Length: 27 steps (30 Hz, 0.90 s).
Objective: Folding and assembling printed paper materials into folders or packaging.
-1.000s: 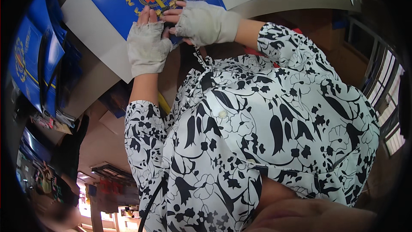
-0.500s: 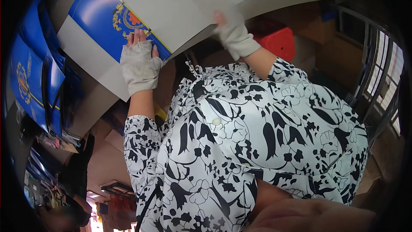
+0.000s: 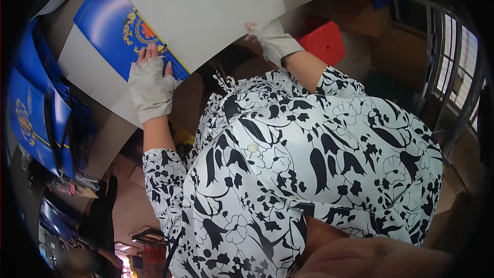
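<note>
Both my hands wear pale fingerless work gloves. My left hand (image 3: 152, 85) lies flat, fingers stretched out, on the near end of a glossy blue printed sheet (image 3: 105, 20) with a yellow line and a round emblem. That blue part lies over a pale board (image 3: 85, 62). A large plain white sheet (image 3: 206, 10) spreads to the right of the blue part. My right hand (image 3: 270, 38) is at the near right edge of the white sheet. Its fingertips point left at the edge, and most of the fingers are hidden, so their grip cannot be made out.
More blue printed pieces (image 3: 33, 118) with dark edges stand at the left. A red plastic stool (image 3: 324, 44) is right of my right hand. Metal railings (image 3: 429, 46) and a window are at the far right. Another person in dark clothes (image 3: 98, 226) is at the lower left.
My right hand was blurred with motion and is now sharper, slightly lower and to the left. The left hand still lies on the blue sheet. The whole view has shifted a little.
</note>
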Each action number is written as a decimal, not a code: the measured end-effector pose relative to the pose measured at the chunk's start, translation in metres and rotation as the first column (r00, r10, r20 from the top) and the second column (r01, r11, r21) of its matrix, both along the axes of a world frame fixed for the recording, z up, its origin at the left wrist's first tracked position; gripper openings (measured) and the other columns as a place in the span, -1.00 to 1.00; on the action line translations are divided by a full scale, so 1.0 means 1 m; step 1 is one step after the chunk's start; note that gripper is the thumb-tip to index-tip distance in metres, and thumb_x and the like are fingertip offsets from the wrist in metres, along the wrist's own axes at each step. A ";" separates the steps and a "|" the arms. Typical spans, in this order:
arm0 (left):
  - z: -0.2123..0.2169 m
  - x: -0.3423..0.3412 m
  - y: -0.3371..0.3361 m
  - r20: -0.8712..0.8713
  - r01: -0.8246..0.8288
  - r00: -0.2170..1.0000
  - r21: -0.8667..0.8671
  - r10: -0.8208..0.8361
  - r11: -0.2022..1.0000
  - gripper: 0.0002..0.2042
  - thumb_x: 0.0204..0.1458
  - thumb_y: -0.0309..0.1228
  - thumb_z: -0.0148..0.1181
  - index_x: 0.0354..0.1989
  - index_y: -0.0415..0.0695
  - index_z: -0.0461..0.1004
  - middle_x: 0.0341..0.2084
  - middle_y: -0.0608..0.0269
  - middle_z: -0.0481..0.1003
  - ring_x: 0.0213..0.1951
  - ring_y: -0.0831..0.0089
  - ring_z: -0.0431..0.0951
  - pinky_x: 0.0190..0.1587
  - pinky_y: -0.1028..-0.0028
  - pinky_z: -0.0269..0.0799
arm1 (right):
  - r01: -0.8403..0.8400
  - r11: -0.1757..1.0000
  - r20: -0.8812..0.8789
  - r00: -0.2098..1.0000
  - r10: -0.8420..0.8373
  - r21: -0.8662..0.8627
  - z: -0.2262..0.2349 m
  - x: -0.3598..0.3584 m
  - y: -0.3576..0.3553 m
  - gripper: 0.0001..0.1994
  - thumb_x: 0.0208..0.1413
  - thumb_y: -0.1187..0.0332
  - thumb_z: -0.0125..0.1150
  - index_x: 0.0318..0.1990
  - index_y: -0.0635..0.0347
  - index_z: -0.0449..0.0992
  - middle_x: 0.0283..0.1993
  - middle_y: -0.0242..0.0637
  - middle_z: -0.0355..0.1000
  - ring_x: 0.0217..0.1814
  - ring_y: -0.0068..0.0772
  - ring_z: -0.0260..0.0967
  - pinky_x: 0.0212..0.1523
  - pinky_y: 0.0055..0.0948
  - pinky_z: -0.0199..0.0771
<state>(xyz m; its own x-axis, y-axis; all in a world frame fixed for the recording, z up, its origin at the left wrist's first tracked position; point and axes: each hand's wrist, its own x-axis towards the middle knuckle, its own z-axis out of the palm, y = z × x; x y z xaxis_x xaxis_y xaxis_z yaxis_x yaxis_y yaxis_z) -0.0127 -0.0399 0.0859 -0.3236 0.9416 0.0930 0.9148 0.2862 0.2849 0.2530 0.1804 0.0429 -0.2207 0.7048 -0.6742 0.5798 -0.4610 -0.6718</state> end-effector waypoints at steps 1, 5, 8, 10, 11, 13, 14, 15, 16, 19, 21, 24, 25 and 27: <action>0.001 0.001 0.001 0.003 0.001 1.000 -0.003 -0.001 1.000 -0.39 0.07 -0.32 0.33 0.35 -0.12 0.38 0.27 0.10 0.48 0.35 0.08 0.40 0.38 0.01 0.25 | -0.232 0.954 0.151 0.967 0.205 0.190 0.012 -0.001 0.000 -0.60 0.21 0.31 0.30 0.17 0.20 0.46 -0.18 -0.09 0.62 -0.31 -0.14 0.64 -0.33 -0.29 0.64; 0.005 0.003 0.004 -0.031 -0.012 0.999 -0.050 0.011 0.999 -0.38 0.08 -0.31 0.35 0.36 -0.12 0.37 0.28 0.13 0.47 0.36 0.13 0.39 0.38 0.04 0.25 | -0.631 0.555 0.391 0.774 0.498 0.541 0.039 0.001 -0.010 -0.54 0.12 0.20 0.34 0.17 0.11 0.48 -0.05 -0.01 0.58 -0.01 0.06 0.56 0.03 -0.17 0.56; 0.006 0.003 0.010 -0.043 -0.001 0.999 -0.050 -0.001 0.999 -0.37 0.07 -0.26 0.35 0.35 -0.09 0.38 0.27 0.12 0.48 0.35 0.11 0.41 0.38 0.04 0.26 | -0.623 0.583 0.363 0.780 0.510 0.521 0.050 -0.005 -0.013 -0.59 0.16 0.17 0.31 0.13 0.10 0.53 0.00 -0.04 0.56 0.04 0.05 0.53 0.05 -0.20 0.56; 0.006 0.004 0.013 -0.038 0.005 0.999 -0.046 -0.006 0.999 -0.37 0.06 -0.25 0.36 0.35 -0.09 0.38 0.27 0.12 0.48 0.35 0.10 0.40 0.38 0.04 0.26 | -0.626 0.527 0.386 0.776 0.500 0.575 0.038 0.000 -0.018 -0.61 0.16 0.20 0.31 0.11 0.11 0.54 -0.01 -0.04 0.55 0.03 0.06 0.53 0.04 -0.19 0.56; 0.006 0.004 0.013 -0.039 0.008 0.999 -0.058 -0.010 0.998 -0.37 0.07 -0.24 0.36 0.35 -0.08 0.39 0.28 0.12 0.48 0.35 0.11 0.40 0.38 0.04 0.26 | -0.626 0.467 0.407 0.771 0.489 0.624 0.033 0.002 -0.020 -0.63 0.16 0.23 0.31 0.09 0.13 0.54 -0.02 -0.05 0.55 0.03 0.06 0.52 0.03 -0.18 0.57; 0.003 0.005 0.011 -0.039 0.006 0.999 -0.074 -0.009 0.997 -0.37 0.07 -0.23 0.36 0.35 -0.07 0.39 0.28 0.12 0.47 0.35 0.11 0.40 0.39 0.05 0.25 | -0.626 0.480 0.398 0.771 0.496 0.615 0.033 0.002 -0.021 -0.63 0.17 0.23 0.29 0.09 0.15 0.54 -0.02 -0.04 0.55 0.04 0.05 0.52 0.04 -0.18 0.57; 0.002 0.005 0.010 -0.035 0.006 0.999 -0.078 -0.009 0.997 -0.37 0.07 -0.22 0.36 0.35 -0.07 0.39 0.28 0.12 0.47 0.36 0.12 0.40 0.39 0.05 0.25 | -0.624 0.493 0.389 0.773 0.501 0.606 0.033 0.002 -0.022 -0.63 0.19 0.24 0.27 0.10 0.16 0.53 -0.01 -0.04 0.55 0.05 0.05 0.52 0.04 -0.17 0.56; 0.002 0.005 0.010 -0.033 0.008 0.999 -0.081 -0.010 0.997 -0.38 0.07 -0.21 0.35 0.35 -0.06 0.39 0.29 0.12 0.46 0.36 0.12 0.39 0.40 0.05 0.24 | -0.624 0.493 0.388 0.773 0.502 0.606 0.032 0.002 -0.023 -0.63 0.19 0.24 0.27 0.10 0.16 0.53 -0.01 -0.04 0.55 0.05 0.05 0.52 0.04 -0.17 0.56; 0.001 0.004 0.010 -0.034 0.007 0.999 -0.082 -0.010 0.997 -0.38 0.07 -0.21 0.35 0.35 -0.06 0.39 0.29 0.12 0.46 0.36 0.12 0.39 0.40 0.05 0.24 | -0.560 0.492 0.314 0.809 0.496 0.666 0.029 0.001 -0.023 -0.65 0.20 0.20 0.26 0.09 0.12 0.54 -0.06 -0.07 0.57 -0.03 0.02 0.55 -0.04 -0.18 0.58; 0.002 0.004 0.008 -0.050 0.002 0.999 -0.106 -0.007 0.994 -0.37 0.08 -0.19 0.35 0.36 -0.05 0.39 0.30 0.13 0.45 0.37 0.13 0.37 0.41 0.05 0.22 | -0.623 0.426 0.381 0.761 0.525 0.656 0.030 -0.004 -0.024 -0.66 0.24 0.20 0.25 0.12 0.07 0.54 -0.09 -0.11 0.58 -0.10 -0.04 0.58 -0.11 -0.24 0.60; 0.002 0.005 0.008 -0.034 -0.002 0.999 -0.120 -0.002 0.993 -0.36 0.07 -0.19 0.35 0.36 -0.05 0.38 0.31 0.13 0.45 0.38 0.14 0.36 0.42 0.06 0.21 | -0.739 0.358 0.515 0.662 0.544 0.571 0.027 -0.007 -0.027 -0.64 0.25 0.23 0.24 0.17 0.06 0.53 -0.08 -0.13 0.59 -0.10 -0.06 0.59 -0.11 -0.29 0.60; 0.003 0.005 0.009 -0.018 0.004 1.000 -0.117 -0.006 0.993 -0.35 0.09 -0.24 0.35 0.38 -0.10 0.34 0.31 0.11 0.44 0.38 0.12 0.37 0.42 0.05 0.19 | -0.554 0.368 0.333 0.791 0.514 0.747 0.016 -0.007 -0.034 -0.56 0.22 0.29 0.27 0.25 0.04 0.49 -0.08 -0.15 0.59 -0.10 -0.04 0.59 -0.11 -0.32 0.61; 0.004 0.005 0.009 -0.021 0.001 1.000 -0.122 -0.004 0.993 -0.35 0.09 -0.24 0.35 0.38 -0.10 0.34 0.31 0.11 0.44 0.38 0.12 0.37 0.42 0.05 0.19 | -0.558 0.371 0.338 0.789 0.513 0.742 0.017 -0.008 -0.034 -0.53 0.18 0.32 0.29 0.27 0.04 0.49 -0.08 -0.16 0.59 -0.10 -0.04 0.59 -0.10 -0.30 0.61; 0.002 0.004 0.010 -0.017 0.008 1.000 -0.114 -0.010 0.993 -0.34 0.08 -0.24 0.36 0.39 -0.10 0.34 0.32 0.11 0.43 0.38 0.13 0.36 0.42 0.05 0.19 | -0.562 0.377 0.338 0.788 0.514 0.736 0.025 -0.011 -0.035 -0.50 0.14 0.36 0.30 0.28 0.03 0.48 -0.09 -0.16 0.60 -0.09 -0.04 0.59 -0.10 -0.27 0.61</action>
